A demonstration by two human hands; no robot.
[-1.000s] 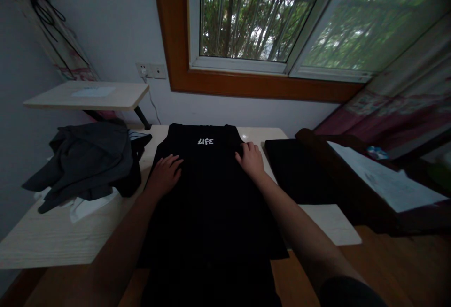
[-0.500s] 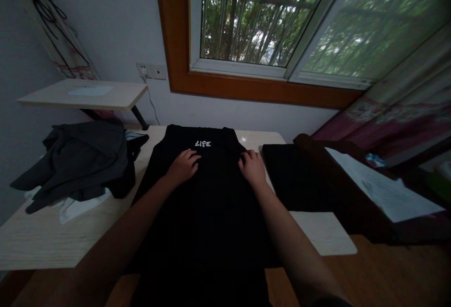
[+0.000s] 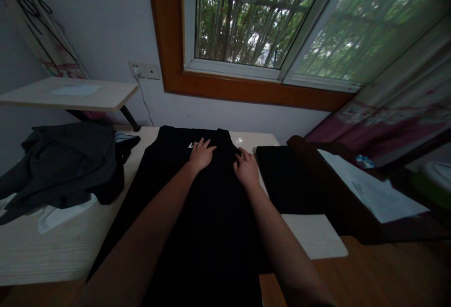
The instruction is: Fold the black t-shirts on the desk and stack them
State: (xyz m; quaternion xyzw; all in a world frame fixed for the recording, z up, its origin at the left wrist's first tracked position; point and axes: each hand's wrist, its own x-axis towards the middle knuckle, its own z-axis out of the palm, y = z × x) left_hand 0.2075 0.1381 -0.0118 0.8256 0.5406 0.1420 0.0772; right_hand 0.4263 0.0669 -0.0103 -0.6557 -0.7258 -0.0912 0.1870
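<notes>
A black shirt (image 3: 211, 213) lies spread on the light wooden table, its neck end toward the wall. Near its top is small white lettering, partly covered by my left hand (image 3: 202, 153). That hand rests flat on the cloth, fingers spread. My right hand (image 3: 245, 168) touches the shirt's right edge near the shoulder, its fingers loosely bent and apart. Neither hand grips the fabric visibly. The shirt's lower part runs down between my forearms, where dark cloth blends together.
At left, a heap of dark grey and white clothes (image 3: 70, 161) lies below a raised shelf (image 3: 116, 100). Folded black cloth (image 3: 285, 180) sits at right, beside a dark brown surface bearing a paper sheet (image 3: 369, 187). A window (image 3: 246, 25) is behind.
My left hand has moved right across the shirt, now over the lettering. My right hand stays at the right edge with its fingers shifted. The shirt's lower left edge reaches further left.
</notes>
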